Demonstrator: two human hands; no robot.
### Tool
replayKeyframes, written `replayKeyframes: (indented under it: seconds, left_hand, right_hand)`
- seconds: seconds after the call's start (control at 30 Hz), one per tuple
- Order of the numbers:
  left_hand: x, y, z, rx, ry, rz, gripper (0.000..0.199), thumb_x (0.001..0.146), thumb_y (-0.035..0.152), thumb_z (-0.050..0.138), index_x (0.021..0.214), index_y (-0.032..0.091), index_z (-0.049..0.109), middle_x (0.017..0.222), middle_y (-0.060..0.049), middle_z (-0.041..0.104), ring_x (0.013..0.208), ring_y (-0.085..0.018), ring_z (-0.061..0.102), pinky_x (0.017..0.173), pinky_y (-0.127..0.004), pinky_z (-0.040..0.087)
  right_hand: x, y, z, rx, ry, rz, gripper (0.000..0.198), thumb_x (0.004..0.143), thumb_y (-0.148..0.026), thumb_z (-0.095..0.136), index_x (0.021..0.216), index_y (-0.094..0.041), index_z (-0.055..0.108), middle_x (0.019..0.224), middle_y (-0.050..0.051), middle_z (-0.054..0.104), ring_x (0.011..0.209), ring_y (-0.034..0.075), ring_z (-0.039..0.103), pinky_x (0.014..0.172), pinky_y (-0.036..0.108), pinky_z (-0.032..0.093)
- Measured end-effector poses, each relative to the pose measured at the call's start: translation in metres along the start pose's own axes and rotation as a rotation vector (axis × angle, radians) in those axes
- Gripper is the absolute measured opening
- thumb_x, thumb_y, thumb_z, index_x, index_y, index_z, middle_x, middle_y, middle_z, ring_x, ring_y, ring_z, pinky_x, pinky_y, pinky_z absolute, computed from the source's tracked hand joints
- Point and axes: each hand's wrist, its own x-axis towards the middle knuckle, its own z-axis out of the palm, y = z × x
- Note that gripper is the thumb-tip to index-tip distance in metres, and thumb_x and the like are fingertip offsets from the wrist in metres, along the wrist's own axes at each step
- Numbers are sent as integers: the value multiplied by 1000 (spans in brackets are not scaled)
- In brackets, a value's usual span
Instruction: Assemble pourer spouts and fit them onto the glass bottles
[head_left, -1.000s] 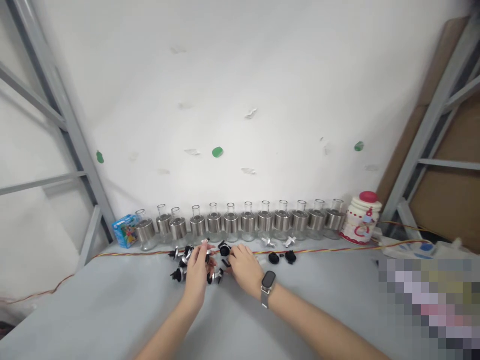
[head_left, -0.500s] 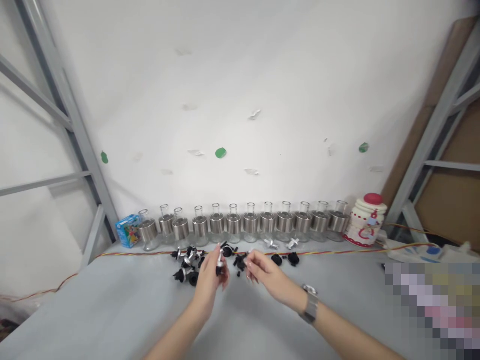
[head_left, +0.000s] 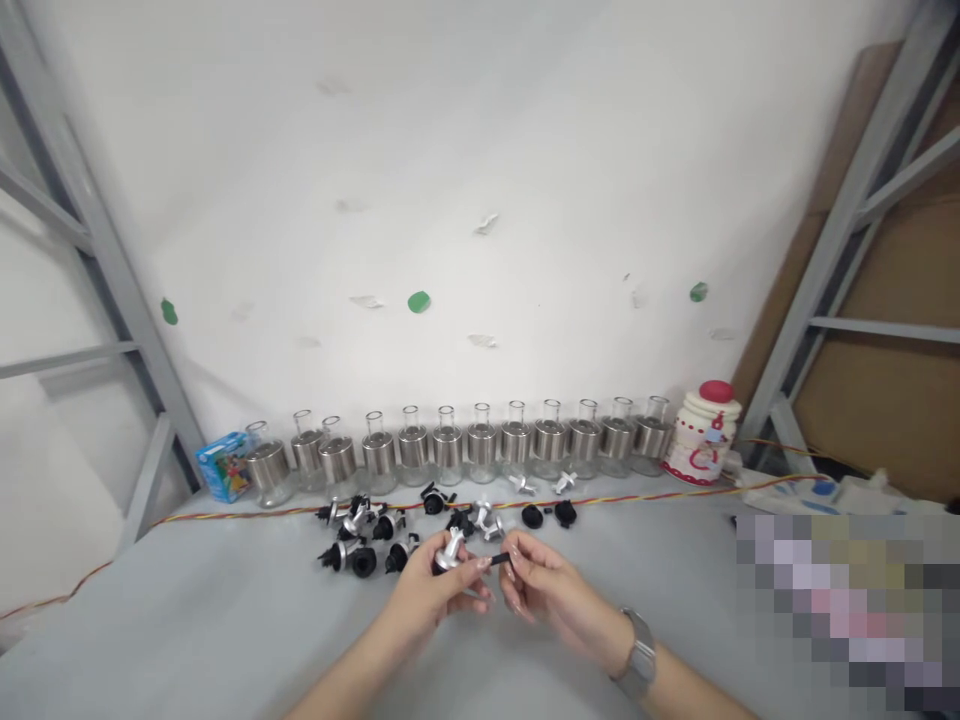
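Observation:
My left hand [head_left: 439, 585] is closed around a silver and black bottle pourer [head_left: 450, 552], its silver spout pointing up. With thumb and fingers, my right hand [head_left: 536, 580] pinches a small black tube-like piece [head_left: 500, 559]. The near end of that piece meets my left thumb tip; whether the left fingers grip it too, I cannot tell. Just beyond my hands lie loose silver spouts [head_left: 491, 522] and black parts [head_left: 459, 520]. Several silver and black pourers [head_left: 341, 556] lie in a cluster to the left of my left hand.
A row of glass bottles with metal sleeves [head_left: 448, 447] stands along the wall. Two black caps [head_left: 565, 513] lie to the right. A twisted cable [head_left: 630, 497] crosses the table. A blue box [head_left: 225, 468] and a white and red jar [head_left: 703, 432] flank the row.
Both hands have drawn nearer to me and closer together. The right hand has lifted a small black piece from among the parts to the left hand. The camera view has shifted slightly right.

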Motion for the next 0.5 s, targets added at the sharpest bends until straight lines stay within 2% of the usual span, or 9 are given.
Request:
replayKeyframes:
  seconds: [0.27,0.5]
  left_hand:
    - [-2,-4,-7,-16,-27,-101,33,62,24,72,75,16,43,61,1,62,58,-10,62,57,-20,48]
    - [4,-10,-8,112,-11,-38,41,57,35,72,71,19,37,56,4,58,53,-12,60,53,-24,48]
  right_hand:
    - [-1,4,1,-5,-23,27,35,71,-48,59,70,-18,41,51,-5,50,43,6,42,40,18,29]
    - [1,3,-8,-391,-23,23,36,69,-49,60,68,-17,44,53,-5,49,44,6,43,44,20,33]
